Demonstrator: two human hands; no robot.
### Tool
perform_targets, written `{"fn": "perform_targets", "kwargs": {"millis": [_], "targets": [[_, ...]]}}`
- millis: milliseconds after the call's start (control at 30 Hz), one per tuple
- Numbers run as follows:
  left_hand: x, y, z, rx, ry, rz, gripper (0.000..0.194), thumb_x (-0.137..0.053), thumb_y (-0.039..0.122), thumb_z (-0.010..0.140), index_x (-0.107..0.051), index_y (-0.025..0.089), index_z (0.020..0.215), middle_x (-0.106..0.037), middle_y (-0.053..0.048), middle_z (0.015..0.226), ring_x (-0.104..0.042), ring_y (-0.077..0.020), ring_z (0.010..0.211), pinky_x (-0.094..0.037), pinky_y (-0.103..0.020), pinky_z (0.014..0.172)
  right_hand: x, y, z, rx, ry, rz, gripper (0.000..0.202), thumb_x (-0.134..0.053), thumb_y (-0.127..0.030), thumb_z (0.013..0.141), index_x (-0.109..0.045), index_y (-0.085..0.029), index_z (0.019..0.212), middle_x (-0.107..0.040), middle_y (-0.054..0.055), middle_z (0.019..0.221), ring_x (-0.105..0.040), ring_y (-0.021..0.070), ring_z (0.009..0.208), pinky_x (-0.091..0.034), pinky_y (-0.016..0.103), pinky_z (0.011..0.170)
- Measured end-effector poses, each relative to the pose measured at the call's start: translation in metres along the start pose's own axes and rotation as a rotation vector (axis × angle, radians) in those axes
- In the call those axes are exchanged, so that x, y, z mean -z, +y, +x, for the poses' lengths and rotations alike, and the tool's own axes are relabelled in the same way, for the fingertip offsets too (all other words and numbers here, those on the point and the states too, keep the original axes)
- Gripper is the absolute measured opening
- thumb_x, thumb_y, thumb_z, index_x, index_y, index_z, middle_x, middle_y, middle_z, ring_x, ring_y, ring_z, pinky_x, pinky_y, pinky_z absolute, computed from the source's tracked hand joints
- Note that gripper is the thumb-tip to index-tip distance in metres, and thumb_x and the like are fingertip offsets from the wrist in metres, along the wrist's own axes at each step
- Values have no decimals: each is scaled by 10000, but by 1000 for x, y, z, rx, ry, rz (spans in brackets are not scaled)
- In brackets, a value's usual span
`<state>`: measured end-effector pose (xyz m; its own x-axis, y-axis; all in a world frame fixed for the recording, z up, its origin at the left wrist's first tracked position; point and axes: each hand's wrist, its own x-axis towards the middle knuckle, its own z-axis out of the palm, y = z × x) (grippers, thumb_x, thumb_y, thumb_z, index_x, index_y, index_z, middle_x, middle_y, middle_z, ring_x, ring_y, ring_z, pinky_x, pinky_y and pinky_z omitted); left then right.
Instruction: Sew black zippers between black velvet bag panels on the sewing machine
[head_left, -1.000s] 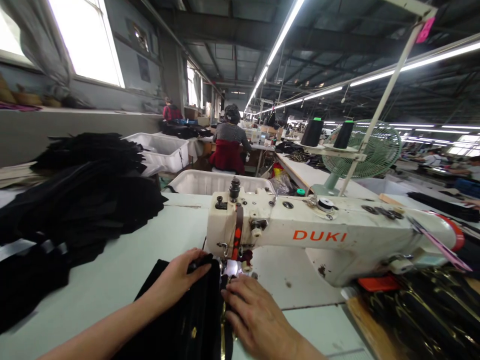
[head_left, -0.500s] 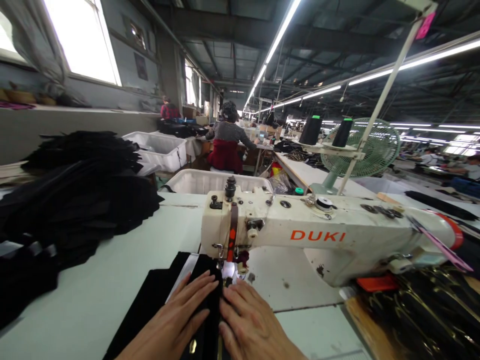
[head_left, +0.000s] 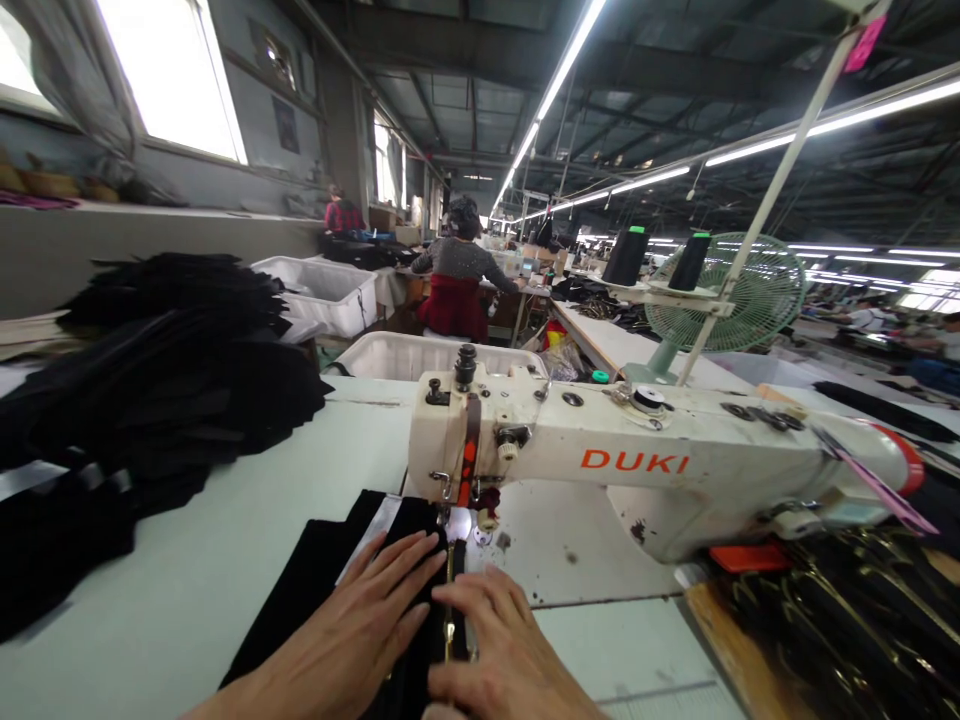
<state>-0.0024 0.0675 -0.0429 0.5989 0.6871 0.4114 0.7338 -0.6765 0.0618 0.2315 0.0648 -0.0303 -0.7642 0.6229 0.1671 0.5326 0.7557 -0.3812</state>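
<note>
A piece of black fabric [head_left: 300, 590] lies under the needle end of a white sewing machine [head_left: 540, 440], with a pale strip [head_left: 379, 530] along its upper part. My left hand [head_left: 367, 610] rests flat on this fabric, fingers stretched toward the presser foot. Beside those fingertips, a zipper [head_left: 450, 580] with gold-coloured teeth runs down from the lit needle area. My right hand [head_left: 502, 640] is over the zipper's right side, its fingers bent and apart, index fingertip at the teeth. Whether its lower fingers pinch the zipper's edge is hard to see.
Black cut pieces [head_left: 187, 380] are heaped on the left of the table. More gold-toothed zippers [head_left: 847, 620] lie at the right on a wooden board [head_left: 720, 630]. Behind the machine stand a white bin [head_left: 420, 350], thread cones [head_left: 626, 258] and a green fan [head_left: 772, 290]. A co-worker [head_left: 457, 280] sits ahead.
My right hand has drawn back toward me and its fingers have bent and spread, baring more of the zipper. My left hand stays flat on the fabric. The view has shifted slightly.
</note>
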Motion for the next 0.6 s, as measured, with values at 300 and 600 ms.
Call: {"fn": "perform_targets", "kwargs": {"millis": [300,600], "targets": [[-10,3,-5,62,18,11,517,-519,285,1020,-411,282,1526,-527,-42,1493,-514,-257,1352,-418,-458,1108,21,11,12,-103,288,75,241,-569,-171,970,-706,-231,1159,-656,64,1239,-613,203,1166,-501,347,1036],[-11,4,-4,-5,104,117,580,-508,287,1016,-327,256,1566,-535,-30,1490,-537,-220,1334,-368,-375,1162,-17,28,19,108,519,-229,281,-524,-237,1005,-637,-151,1247,-715,63,1208,-647,206,1131,-470,360,1098]]}}
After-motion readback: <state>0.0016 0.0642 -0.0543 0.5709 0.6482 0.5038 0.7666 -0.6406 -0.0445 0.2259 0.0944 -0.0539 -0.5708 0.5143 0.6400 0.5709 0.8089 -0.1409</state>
